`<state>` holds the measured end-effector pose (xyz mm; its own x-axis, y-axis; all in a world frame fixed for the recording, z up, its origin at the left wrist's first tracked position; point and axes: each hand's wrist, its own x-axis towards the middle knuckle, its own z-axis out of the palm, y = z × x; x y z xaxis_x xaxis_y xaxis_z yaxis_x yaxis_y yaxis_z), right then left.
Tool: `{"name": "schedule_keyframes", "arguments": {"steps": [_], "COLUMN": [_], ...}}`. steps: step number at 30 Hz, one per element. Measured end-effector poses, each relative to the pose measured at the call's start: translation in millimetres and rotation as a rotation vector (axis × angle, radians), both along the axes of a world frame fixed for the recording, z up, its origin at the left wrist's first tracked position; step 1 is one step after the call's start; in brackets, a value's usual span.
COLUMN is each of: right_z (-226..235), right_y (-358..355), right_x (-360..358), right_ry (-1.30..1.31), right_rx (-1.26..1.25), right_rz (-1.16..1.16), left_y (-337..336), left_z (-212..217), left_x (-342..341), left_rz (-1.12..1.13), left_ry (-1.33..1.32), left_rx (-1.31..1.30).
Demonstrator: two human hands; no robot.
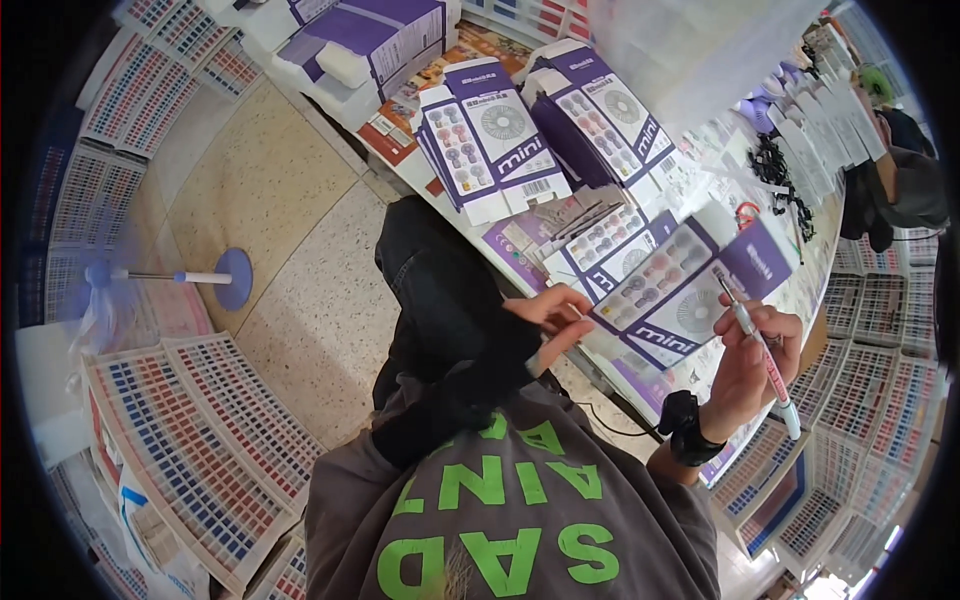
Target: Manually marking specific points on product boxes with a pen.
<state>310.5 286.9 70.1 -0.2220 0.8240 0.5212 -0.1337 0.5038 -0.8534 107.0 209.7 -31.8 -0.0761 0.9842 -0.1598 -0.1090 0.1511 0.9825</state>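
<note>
A flattened purple and white fan carton lies tilted over the near edge of the table, printed with fan pictures. My left hand has its fingertips pinched at the carton's left edge. A slim white and silver pen with a metal tip and red marking slants across my right hand, whose fingers are closed around it. The pen's tip is over the carton's right side; whether it touches cannot be made out. Another flat carton lies partly beneath the first.
Two stacks of flat cartons, a left stack and a right stack, are farther back on the table. Black cables and white pieces are at the right. Trays of red and blue parts flank me. A purple fan stands left.
</note>
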Motion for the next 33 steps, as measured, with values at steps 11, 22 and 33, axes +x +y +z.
{"name": "schedule_keyframes", "arguments": {"steps": [11,22,33], "right_z": [-37,-79,-83], "right_y": [36,88,87], "right_x": [-82,-187,-191], "right_ry": [-0.287,-0.424,-0.525], "right_rx": [-0.343,-0.358,-0.338], "right_rz": [0.139,0.427,0.384], "left_y": [36,49,47], "left_z": [-2,-26,-25], "left_x": [-49,-103,-107], "left_rz": [0.585,0.571,0.552], "left_ry": [0.886,0.285,0.265], "left_rx": [0.393,-0.056,-0.06]}}
